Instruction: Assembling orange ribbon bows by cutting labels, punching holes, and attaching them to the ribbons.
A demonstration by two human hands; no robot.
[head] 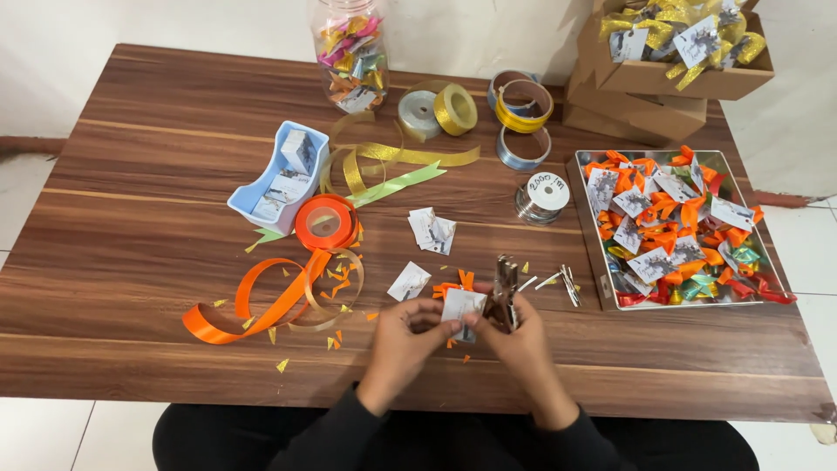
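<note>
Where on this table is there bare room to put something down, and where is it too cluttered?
The wooden table is bare along its left side, left of the blue box, and along the front right edge below the metal tray. It is crowded in the middle, around the orange ribbon roll, the ribbon spools and both hands.

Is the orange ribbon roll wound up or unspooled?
Partly unspooled: the orange ribbon roll lies flat on the table, a long tail looping off it.
</note>
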